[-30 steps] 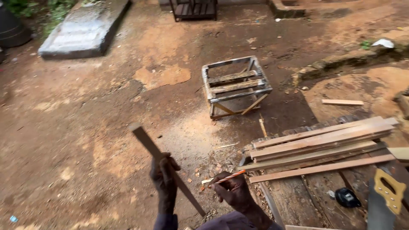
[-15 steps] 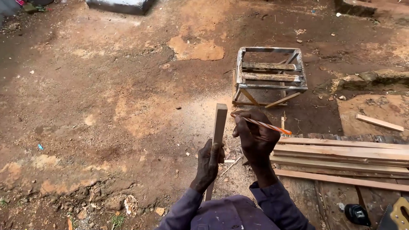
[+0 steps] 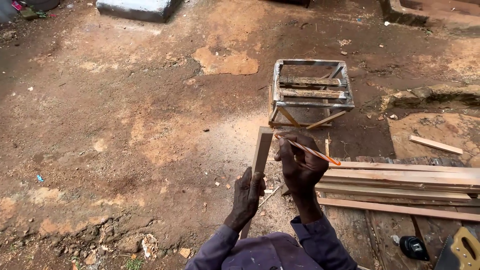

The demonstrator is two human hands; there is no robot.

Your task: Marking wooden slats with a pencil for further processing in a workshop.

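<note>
My left hand (image 3: 247,197) grips a narrow wooden strip (image 3: 261,152) near its lower part and holds it nearly upright in front of me. My right hand (image 3: 299,167) holds an orange striped pencil (image 3: 310,151), with its tip touching the strip close to the top end. Both sleeves are dark purple. The strip's lower end is hidden behind my left arm.
A small worn wooden stool frame (image 3: 310,92) stands on the dirt just beyond my hands. Several long wooden strips (image 3: 400,180) lie on a workbench at right, with a yellow-handled saw (image 3: 462,252) and a black tape measure (image 3: 412,246). A grey slab (image 3: 137,9) lies far left.
The view has shifted left. The strip went from slanting left to nearly upright, and my right hand brought the pencil up to its top end.
</note>
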